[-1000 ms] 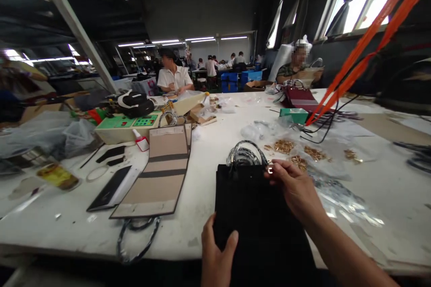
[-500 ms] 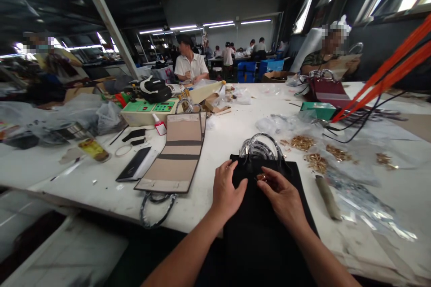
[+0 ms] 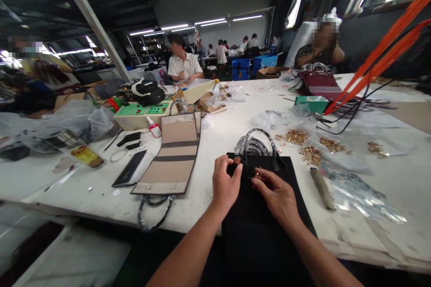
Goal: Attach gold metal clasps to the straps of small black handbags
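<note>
A black handbag (image 3: 266,228) lies over the table's front edge, its plastic-wrapped handles (image 3: 259,131) pointing away from me. My left hand (image 3: 226,184) is closed at the bag's upper left edge, thumb and forefinger pinching there; a small brownish spot between the fingertips is too small to name. To its right, over the bag's upper part, my right hand (image 3: 278,193) pinches a small gold-coloured metal fitting (image 3: 257,175) between thumb and fingertips. Left of the bag, an opened beige-lined bag panel (image 3: 173,172) lies flat with wrapped handles (image 3: 155,215) hanging off the edge.
Piles of gold metal fittings (image 3: 296,136) lie on plastic at right, near a grey-green roll (image 3: 322,188). Orange cords (image 3: 377,63) hang at right. A green-topped machine (image 3: 143,114), a red glue bottle (image 3: 155,128) and a drink jar (image 3: 87,156) stand left. Co-workers sit across the table.
My left thumb has moved up from the bag's face towards the forefinger at the edge. My right hand, still holding the fitting, has shifted slightly. The view has turned a little right.
</note>
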